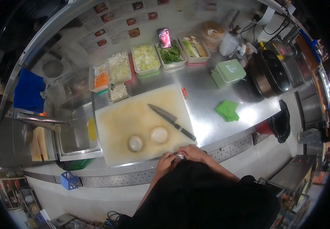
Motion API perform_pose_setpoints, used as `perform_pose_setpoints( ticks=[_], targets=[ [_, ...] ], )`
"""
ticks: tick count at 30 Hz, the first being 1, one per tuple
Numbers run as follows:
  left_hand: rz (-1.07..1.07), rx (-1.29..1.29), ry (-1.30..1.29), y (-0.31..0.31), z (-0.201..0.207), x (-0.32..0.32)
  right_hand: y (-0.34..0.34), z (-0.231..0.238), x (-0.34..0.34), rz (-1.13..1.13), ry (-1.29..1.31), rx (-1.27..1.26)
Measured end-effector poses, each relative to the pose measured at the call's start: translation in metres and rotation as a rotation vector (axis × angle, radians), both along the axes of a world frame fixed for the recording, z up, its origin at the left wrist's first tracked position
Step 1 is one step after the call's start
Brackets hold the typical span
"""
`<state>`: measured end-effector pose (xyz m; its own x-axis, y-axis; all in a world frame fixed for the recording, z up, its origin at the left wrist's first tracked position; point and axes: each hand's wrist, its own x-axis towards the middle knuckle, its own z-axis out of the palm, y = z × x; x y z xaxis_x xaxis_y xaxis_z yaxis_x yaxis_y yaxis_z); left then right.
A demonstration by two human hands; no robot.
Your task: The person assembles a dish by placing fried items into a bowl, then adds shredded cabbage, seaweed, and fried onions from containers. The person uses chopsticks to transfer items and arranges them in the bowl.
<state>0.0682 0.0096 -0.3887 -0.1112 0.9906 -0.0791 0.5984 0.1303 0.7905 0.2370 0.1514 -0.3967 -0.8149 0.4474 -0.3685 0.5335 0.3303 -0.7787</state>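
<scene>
My left hand (166, 162) and my right hand (191, 152) are close together at the near edge of the cutting board, fingers curled. A small whitish thing (181, 156) shows between them, too small to name. On the yellowed white cutting board (115, 118) lies a dark-bladed kitchen knife (171, 121), its black handle pointing toward my right hand. Two small round bowls with tan rims, the left bowl (135, 144) and the right bowl (159, 136), sit on the board's near half.
Behind the board stand tubs of shredded carrot (100, 80), chopped cabbage (146, 59) and leafy greens (169, 55). A phone (164, 38) leans there. To the right are a green box (229, 72), a green cloth (227, 110) and a rice cooker (266, 72). A sink (75, 133) is left.
</scene>
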Motion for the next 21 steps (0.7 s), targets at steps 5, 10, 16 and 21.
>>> perform_pose_setpoints(
  ticks=[5, 10, 16, 21],
  targets=[
    [-0.031, -0.176, 0.044, 0.011, 0.001, 0.0, 0.006, 0.001, -0.006, 0.021, -0.012, 0.005],
    [0.085, -0.291, -0.013, 0.023, 0.012, 0.003, 0.014, 0.003, -0.011, 0.037, -0.018, 0.019],
    [0.151, -0.357, -0.078, 0.031, 0.003, 0.004, 0.022, 0.008, -0.013, 0.044, -0.044, -0.003],
    [0.183, -0.459, -0.143, 0.036, -0.002, 0.008, 0.024, 0.004, -0.008, 0.038, -0.007, -0.011]
  ],
)
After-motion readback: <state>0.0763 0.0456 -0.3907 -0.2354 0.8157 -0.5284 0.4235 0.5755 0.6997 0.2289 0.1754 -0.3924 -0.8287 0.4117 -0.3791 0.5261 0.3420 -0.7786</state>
